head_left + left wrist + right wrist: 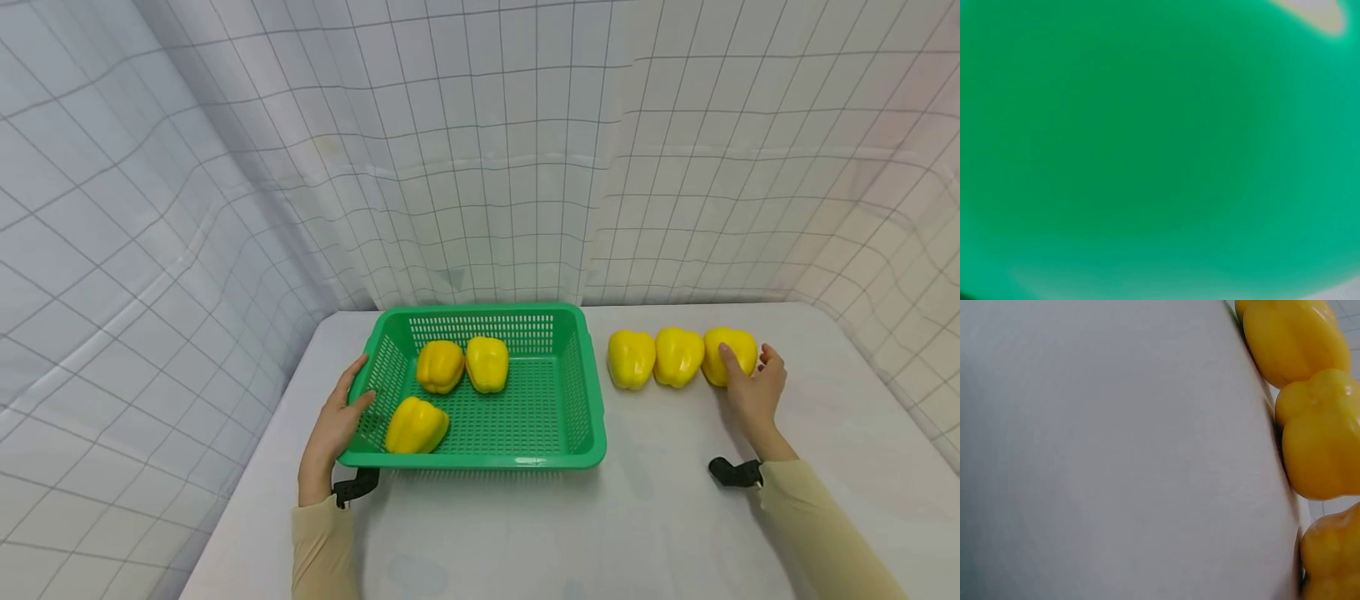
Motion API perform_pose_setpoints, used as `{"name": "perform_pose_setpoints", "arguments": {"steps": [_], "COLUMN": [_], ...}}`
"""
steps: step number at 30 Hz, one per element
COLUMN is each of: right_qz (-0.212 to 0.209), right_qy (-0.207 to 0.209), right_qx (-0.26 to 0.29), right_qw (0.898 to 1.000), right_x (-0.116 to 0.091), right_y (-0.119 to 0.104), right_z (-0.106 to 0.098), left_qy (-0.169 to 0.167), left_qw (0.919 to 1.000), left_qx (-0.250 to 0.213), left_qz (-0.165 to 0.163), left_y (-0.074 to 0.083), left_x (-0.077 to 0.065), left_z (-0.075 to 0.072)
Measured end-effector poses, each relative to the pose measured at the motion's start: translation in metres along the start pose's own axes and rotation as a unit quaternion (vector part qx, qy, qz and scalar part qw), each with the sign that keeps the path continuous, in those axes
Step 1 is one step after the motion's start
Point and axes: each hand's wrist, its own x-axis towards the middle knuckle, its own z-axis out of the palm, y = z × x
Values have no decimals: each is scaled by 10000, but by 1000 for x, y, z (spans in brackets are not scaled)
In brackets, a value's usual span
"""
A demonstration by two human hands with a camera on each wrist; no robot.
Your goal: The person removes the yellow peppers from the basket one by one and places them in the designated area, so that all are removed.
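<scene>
A green plastic basket (480,461) stands on the white table, with three yellow bell peppers inside: one (417,426) at front left, another (440,367) behind it, and a third (487,364) beside that. My left hand (333,421) holds the basket's left rim, thumb over the inner side. In the left wrist view, blurred green basket wall (1147,150) fills nearly everything. To the right, more bell peppers stand in a row: a left one (631,359), a middle one (678,357) and a right one (738,346). My right hand (756,392) holds the right one between thumb and fingers.
White grid-lined curtains (480,167) hang behind and along both sides of the table (645,517). Black wrist mounts (735,472) stick out from both sleeves. The right wrist view shows mostly tabletop (1129,456), with peppers (1319,437) along its right edge.
</scene>
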Motion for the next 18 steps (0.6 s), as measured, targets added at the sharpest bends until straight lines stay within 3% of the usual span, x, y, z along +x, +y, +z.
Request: {"name": "perform_pose_setpoints", "arguments": {"steps": [4,11,15,18], "right_qz": [-350,-1340,-1718,-1974], "right_qy": [608,1597,1709,1563], "right_qx": [206,616,663,749], "right_qw": [9973,9761,9679,9649], "right_x": [-4,-14,-20,-25], "right_y": [-6,-23,-36,-44], "right_z": [4,13,16,19], "left_qy": [-15,-40,-40,-36], "left_qw": [10000,10000,10000,10000], "left_qx": [-31,-81,-80,-62], "left_qz": [2,-5,-11,10], "left_y": [0,-1,1,1], "left_x": [0,-1,-1,-1], "left_z": [0,0,0,0]}}
